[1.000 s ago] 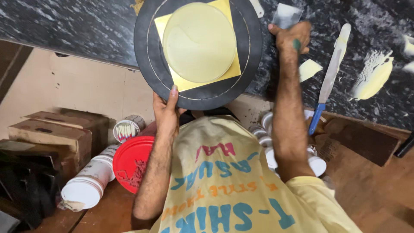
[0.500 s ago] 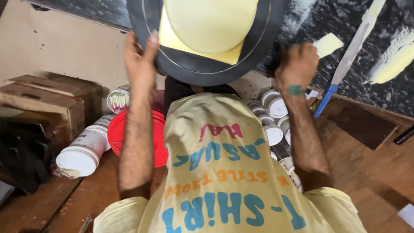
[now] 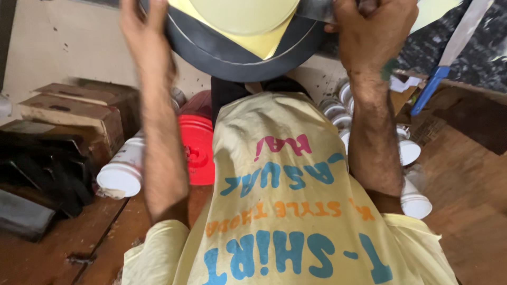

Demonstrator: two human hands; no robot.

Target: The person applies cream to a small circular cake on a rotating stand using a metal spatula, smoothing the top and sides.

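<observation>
Dark round disc [image 3: 240,55] at top centre is gripped on both rims: left hand [image 3: 141,31] fingers curled over its edge, right hand [image 3: 372,34] clenched on it. Yellow sheet [image 3: 259,42] and pale circle [image 3: 245,13] already sit on it; trimming looks undone.

Dark round disc [image 3: 240,55], pale yellow circle on yellow square atop, tilted, held at both edges
</observation>
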